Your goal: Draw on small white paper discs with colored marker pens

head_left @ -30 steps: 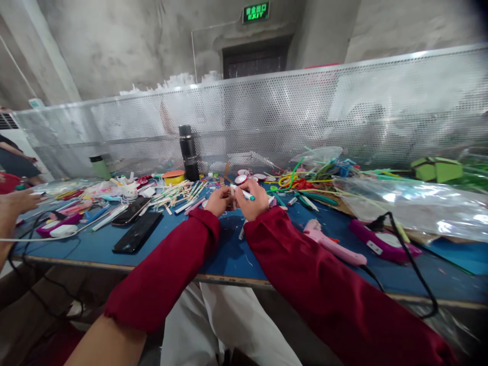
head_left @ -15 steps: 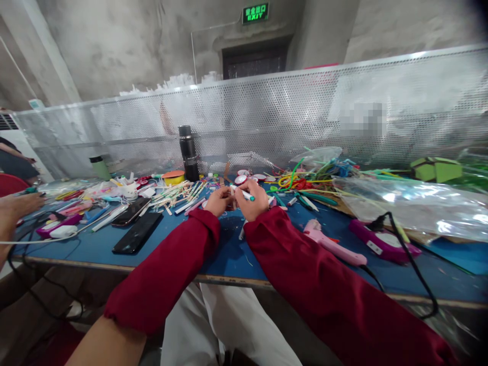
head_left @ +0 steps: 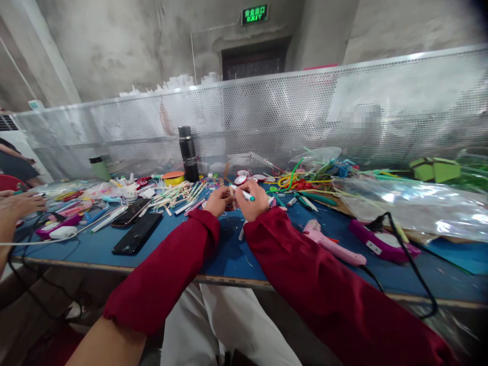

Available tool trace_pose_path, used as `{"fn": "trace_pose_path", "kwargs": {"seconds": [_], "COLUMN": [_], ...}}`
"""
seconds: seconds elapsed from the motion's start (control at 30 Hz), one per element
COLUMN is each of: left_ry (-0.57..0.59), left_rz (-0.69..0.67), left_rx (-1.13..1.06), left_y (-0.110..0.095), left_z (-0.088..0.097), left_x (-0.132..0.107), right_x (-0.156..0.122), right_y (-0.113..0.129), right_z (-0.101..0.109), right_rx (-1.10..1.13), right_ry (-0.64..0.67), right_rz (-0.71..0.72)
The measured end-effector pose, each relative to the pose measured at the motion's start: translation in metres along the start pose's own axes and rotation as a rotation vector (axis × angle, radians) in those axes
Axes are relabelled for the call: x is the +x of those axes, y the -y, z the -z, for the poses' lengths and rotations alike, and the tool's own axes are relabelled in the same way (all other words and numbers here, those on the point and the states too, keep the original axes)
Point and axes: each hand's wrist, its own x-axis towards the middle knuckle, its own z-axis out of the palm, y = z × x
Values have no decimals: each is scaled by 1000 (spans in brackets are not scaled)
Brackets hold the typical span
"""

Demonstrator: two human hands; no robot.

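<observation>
Over the blue table [head_left: 229, 256] my two hands meet near the middle. My right hand [head_left: 256, 202] grips a white marker pen [head_left: 243, 193] with a green end, its other end pointing toward my left hand. Closed fingers of my left hand [head_left: 217, 201] pinch a small tan strip [head_left: 231, 191] that looks like a wooden stick; most of it is hidden. Just behind the hands lie several round white pieces with red rims [head_left: 241, 180].
To the right are a pink glue gun [head_left: 335, 246], a purple power strip [head_left: 383, 243] and clear plastic bags [head_left: 415, 206]. On the left are two phones [head_left: 138, 234], wooden sticks [head_left: 179, 195] and a black bottle [head_left: 188, 155]. Another person's hand [head_left: 25, 204] is at far left.
My hands and the marker pen stay almost in place. At the far left, the other person's hand has shifted slightly.
</observation>
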Motion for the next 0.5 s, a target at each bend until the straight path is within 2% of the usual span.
{"fn": "trace_pose_path", "kwargs": {"seconds": [0.5], "left_ry": [-2], "left_rz": [-1], "left_rx": [-9], "left_y": [4], "left_z": [2], "left_x": [3], "right_x": [0], "right_y": [-1], "right_z": [-1], "right_rx": [-14], "right_ry": [19], "right_rz": [0]}}
